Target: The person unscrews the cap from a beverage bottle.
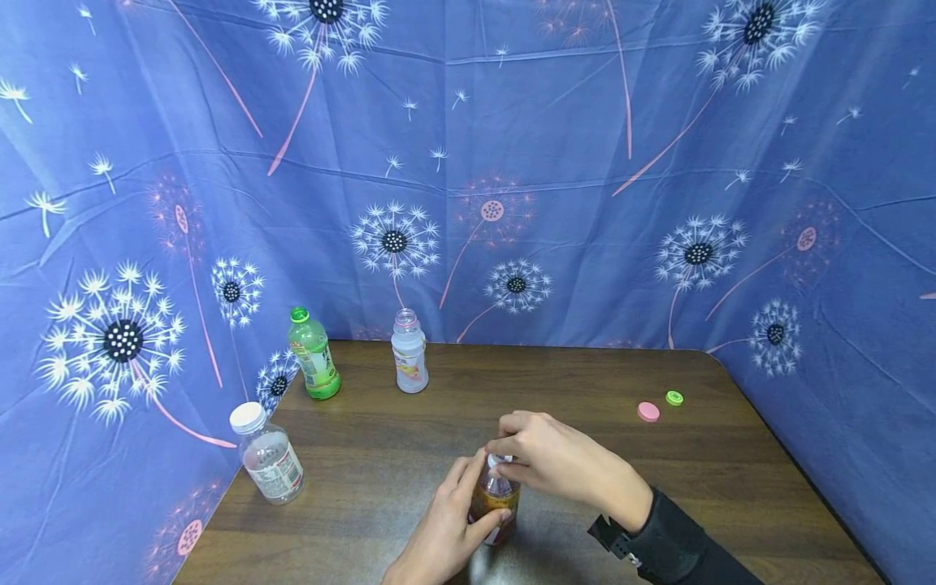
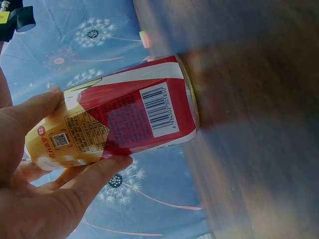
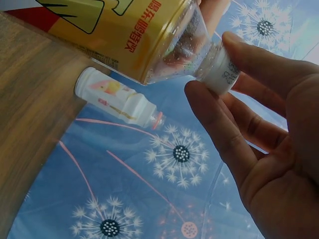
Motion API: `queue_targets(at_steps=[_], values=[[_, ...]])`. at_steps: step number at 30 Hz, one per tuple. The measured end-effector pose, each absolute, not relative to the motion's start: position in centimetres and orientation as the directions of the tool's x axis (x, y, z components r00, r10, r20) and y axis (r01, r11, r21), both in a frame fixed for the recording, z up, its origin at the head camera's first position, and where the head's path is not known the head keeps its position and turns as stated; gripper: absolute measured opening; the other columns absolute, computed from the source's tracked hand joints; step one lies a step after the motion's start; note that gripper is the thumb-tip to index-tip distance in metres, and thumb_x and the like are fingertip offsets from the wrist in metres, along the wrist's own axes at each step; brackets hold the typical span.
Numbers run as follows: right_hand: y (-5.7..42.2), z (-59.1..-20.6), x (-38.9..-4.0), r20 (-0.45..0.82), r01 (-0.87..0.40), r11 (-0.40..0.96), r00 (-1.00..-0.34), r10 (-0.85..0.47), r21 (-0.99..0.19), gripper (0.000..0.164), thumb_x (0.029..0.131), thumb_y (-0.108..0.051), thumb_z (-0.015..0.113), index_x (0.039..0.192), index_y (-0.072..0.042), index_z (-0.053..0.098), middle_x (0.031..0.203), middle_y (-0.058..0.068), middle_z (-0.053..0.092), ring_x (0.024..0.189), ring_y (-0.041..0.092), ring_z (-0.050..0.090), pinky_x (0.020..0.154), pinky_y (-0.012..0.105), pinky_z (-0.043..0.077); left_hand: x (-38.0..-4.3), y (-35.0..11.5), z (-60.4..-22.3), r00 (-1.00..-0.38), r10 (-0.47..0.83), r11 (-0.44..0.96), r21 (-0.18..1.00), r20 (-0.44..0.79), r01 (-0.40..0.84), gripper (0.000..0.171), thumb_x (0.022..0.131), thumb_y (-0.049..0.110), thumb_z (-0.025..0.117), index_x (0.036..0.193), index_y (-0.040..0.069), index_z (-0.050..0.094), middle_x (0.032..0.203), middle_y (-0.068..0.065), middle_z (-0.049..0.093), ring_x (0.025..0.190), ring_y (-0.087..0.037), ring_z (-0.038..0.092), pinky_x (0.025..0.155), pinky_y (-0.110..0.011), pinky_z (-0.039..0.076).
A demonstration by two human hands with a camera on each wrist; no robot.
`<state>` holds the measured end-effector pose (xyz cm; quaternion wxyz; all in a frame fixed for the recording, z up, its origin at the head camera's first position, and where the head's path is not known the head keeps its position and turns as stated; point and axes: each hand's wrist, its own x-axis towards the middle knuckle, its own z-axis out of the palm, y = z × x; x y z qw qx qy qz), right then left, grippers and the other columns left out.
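Head view: red-and-yellow bottle (image 1: 500, 499) held upright on tabletop (image 1: 556, 382) by left hand (image 1: 444, 520), white cap (image 1: 500, 460) pinched by right hand (image 1: 563, 459); pink cap (image 1: 647, 412) and green cap (image 1: 674, 398) laid at right, 3 other bottles (image 1: 411, 366) at left.
Left wrist: bottle clamped between fingers (image 2: 99, 174).
Right wrist: white cap clamped between fingertips (image 3: 199, 97).

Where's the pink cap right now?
The pink cap lies on the table toward the right in the head view, just left of the green cap.
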<state>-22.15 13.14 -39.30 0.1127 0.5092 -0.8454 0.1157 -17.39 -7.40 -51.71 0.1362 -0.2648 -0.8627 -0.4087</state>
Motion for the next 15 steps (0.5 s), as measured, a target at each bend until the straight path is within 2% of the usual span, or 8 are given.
queue_targets(at_steps=[15], values=[[13.11,-39.57,-22.01,0.328,-0.87,0.482,-0.488,-0.809,-0.106,0.016,0.093,-0.024,0.081,0.107,-0.015,0.081,0.082,-0.004,0.058,0.068,-0.006,0.042,0.059,0.007,0.038,-17.33,-7.39,-51.45,-0.834,0.344,0.535,0.64,0.431,0.552,0.086,0.093,0.032,0.081,0.163,0.014,0.035,0.132,-0.002,0.058,0.109,-0.012,0.064,0.082,-0.027,0.06]])
